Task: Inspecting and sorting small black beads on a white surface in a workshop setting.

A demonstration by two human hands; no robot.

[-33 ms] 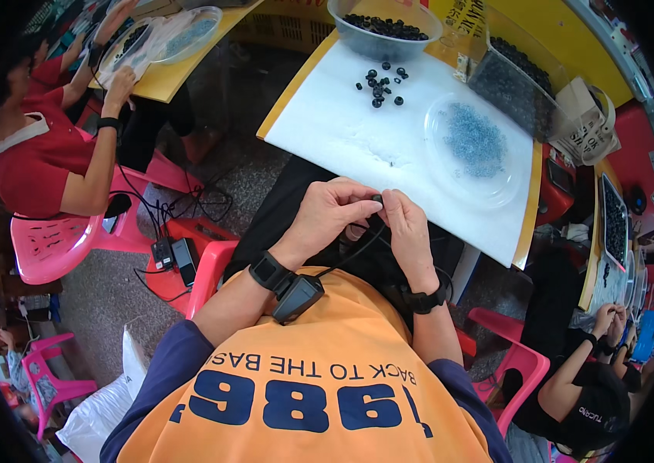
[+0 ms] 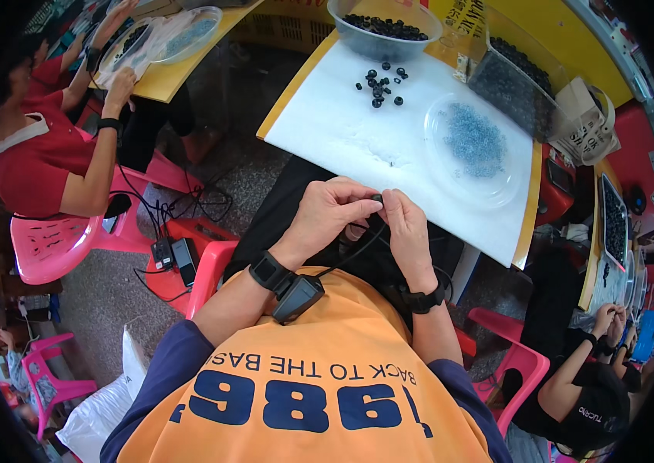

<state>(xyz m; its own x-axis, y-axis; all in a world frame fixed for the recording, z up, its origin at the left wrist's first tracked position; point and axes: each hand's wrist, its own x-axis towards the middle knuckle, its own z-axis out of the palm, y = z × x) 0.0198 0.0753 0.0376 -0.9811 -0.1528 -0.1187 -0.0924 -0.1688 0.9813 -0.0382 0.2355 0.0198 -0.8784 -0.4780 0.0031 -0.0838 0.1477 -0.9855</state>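
Note:
My left hand [image 2: 333,214] and my right hand [image 2: 406,231] meet fingertip to fingertip just off the table's near edge. Both are closed in a pinch around a small black round piece [image 2: 377,198], mostly hidden by the fingers. Beyond them, several black round pieces [image 2: 378,82] lie loose on the white tabletop [image 2: 327,127]. To their right, a clear shallow dish [image 2: 436,147] holds a heap of tiny pale-blue translucent bits [image 2: 475,139]. A clear tub [image 2: 377,48] of more black pieces stands at the far edge.
A deep clear bin [image 2: 508,89] of black pieces stands at the far right, beside a white bag [image 2: 585,123]. Pink plastic stools [image 2: 57,243] and cables [image 2: 180,204] are on the left. Co-workers sit at other tables on both sides. A cable runs from my left wrist device [image 2: 298,297].

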